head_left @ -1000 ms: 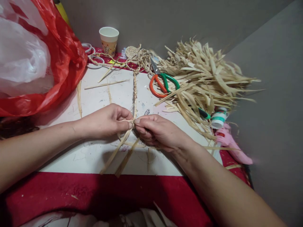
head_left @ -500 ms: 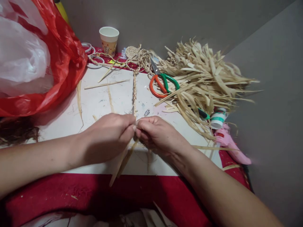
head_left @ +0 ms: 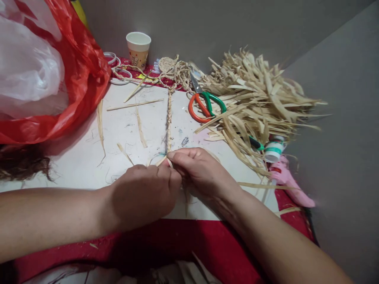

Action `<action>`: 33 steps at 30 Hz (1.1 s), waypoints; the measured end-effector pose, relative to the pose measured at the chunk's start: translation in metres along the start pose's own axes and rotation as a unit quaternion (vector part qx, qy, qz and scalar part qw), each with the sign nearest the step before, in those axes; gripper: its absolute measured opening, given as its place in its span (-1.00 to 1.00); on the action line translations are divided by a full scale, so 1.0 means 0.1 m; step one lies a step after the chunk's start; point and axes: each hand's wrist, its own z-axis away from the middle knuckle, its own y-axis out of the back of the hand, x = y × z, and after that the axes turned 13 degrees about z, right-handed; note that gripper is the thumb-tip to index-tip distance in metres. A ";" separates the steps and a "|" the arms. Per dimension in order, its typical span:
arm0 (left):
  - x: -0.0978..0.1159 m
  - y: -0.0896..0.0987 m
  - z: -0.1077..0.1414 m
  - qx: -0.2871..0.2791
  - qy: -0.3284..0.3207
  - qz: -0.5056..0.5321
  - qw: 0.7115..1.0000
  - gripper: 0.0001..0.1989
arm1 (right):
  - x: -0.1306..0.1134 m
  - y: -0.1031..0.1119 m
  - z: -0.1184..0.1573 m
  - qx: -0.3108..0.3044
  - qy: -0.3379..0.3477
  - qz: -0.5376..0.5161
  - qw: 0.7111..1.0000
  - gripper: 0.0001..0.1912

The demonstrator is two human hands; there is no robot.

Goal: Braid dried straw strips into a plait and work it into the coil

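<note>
- My right hand [head_left: 199, 169] is closed in a pinch: the thumb and the bent forefinger hold the lower end of the braid [head_left: 169, 126].
- My left hand [head_left: 145, 195] is also closed, with its back turned up, and it grips the pale strips [head_left: 162, 161] just below this end. How many strips are inside, I cannot tell, because my fingers cover them.
- The two hands are touching each other, near the front edge of the white board [head_left: 79, 165].
- The braid runs from my fingers straight away from me over the board, up to the tangled cord [head_left: 181, 75], which lies beside a flat coil [head_left: 166, 65].
- To the right of the braid rest the scissors [head_left: 204, 103], with one orange and one green handle, against the heap of dry leaves [head_left: 254, 88].
- Farther right are a white bottle [head_left: 272, 152] and a pink glue gun [head_left: 291, 183].
- At the back stands a paper cup [head_left: 138, 51], near some white rings [head_left: 121, 77].
- On the left there is a red plastic bag [head_left: 85, 71], and dark fibre [head_left: 25, 163] is lying just below it.
</note>
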 end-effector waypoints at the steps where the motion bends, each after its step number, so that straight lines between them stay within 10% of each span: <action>1: 0.00 0.01 0.00 0.001 -0.017 0.012 1.000 -0.79 | -0.01 0.00 0.00 -0.002 -0.006 -0.006 1.000 -0.67; 4: -0.10 0.10 -0.02 0.008 -0.050 0.151 0.987 -0.85 | -0.04 0.02 0.00 -0.018 -0.020 -0.053 0.998 -0.74; 7: -0.28 0.21 -0.12 0.131 0.083 0.342 0.927 -0.89 | -0.05 0.04 0.00 -0.045 -0.021 -0.104 0.993 -0.77; 8: -0.35 0.22 -0.16 0.164 0.182 0.395 0.885 -0.94 | -0.04 0.05 0.00 -0.051 -0.021 -0.113 0.992 -0.78; 11: -0.47 0.19 -0.28 0.035 0.347 0.642 0.682 -0.81 | -0.04 0.06 -0.01 -0.059 -0.019 -0.118 0.991 -0.78; 13: -0.50 0.12 -0.31 -0.051 0.372 0.760 0.531 -0.83 | -0.04 0.06 -0.02 -0.061 -0.014 -0.102 0.993 -0.77; 15: -0.51 0.06 -0.32 -0.105 0.367 0.807 0.451 -0.94 | -0.04 0.08 -0.02 -0.064 -0.014 -0.082 0.994 -0.77; 18: -0.52 0.03 -0.31 -0.142 0.364 0.800 0.456 -0.93 | -0.04 0.11 -0.02 -0.069 -0.015 -0.054 0.996 -0.75; 27: -0.57 0.03 -0.30 -0.115 0.365 0.690 0.615 -0.83 | -0.01 0.17 -0.02 -0.066 0.021 0.046 0.997 -0.75; 33: -0.59 0.01 -0.31 -0.119 0.357 0.707 0.599 -0.84 | -0.08 0.18 0.00 -0.063 0.045 0.140 0.987 -0.76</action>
